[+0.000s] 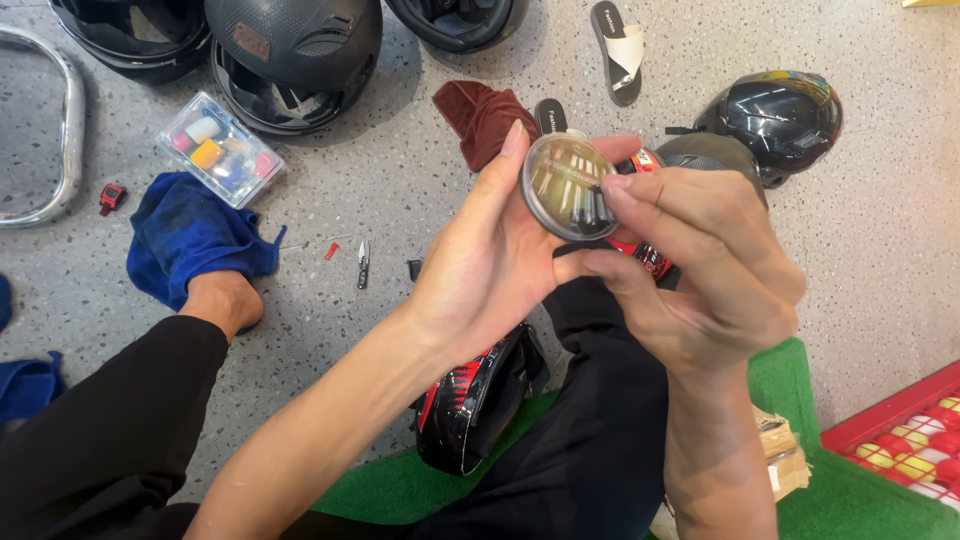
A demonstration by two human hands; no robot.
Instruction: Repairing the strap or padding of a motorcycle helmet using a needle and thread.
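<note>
Left hand (pixel 480 265) raised in front of the chest, palm toward the camera, fingers straight and pressed together behind a round clear-lidded case (pixel 568 186); the thumb closes on the case's lower edge, so the case is clamped between thumb and fingers. Case tilted, lid facing the camera; inside, a row of small dark and metal bits, too small to tell apart.

Right hand (pixel 705 265) curled, coming in from the right — thumb and forefinger tips pinched together at the case's right rim, on or at the dark bits there. Whether they grip a bit or only the rim I cannot tell. The other fingers are folded under.

Just behind the case, partly hidden by both hands, a red and black tool handle (pixel 648 255).

Below the forearms: a glossy black and red helmet (pixel 470 400) lying against the person's black-trousered leg, on a green mat (pixel 850 490). Bare foot (pixel 222 300) resting on a blue cloth (pixel 190 235).

On the speckled floor (pixel 880 270), further out — a small folding knife (pixel 363 264), a small red piece (pixel 331 250), a clear plastic box of coloured pieces (pixel 218 150), a dark red cloth (pixel 482 117), a sandal (pixel 618 50). 3 dark helmets line the top edge, the middle one (pixel 295 55) the largest in view; 1 more glossy black helmet (pixel 780 120) to the right. Chrome tube (pixel 65 120) at far left; red tray of coloured balls (pixel 910 440) at lower right.
</note>
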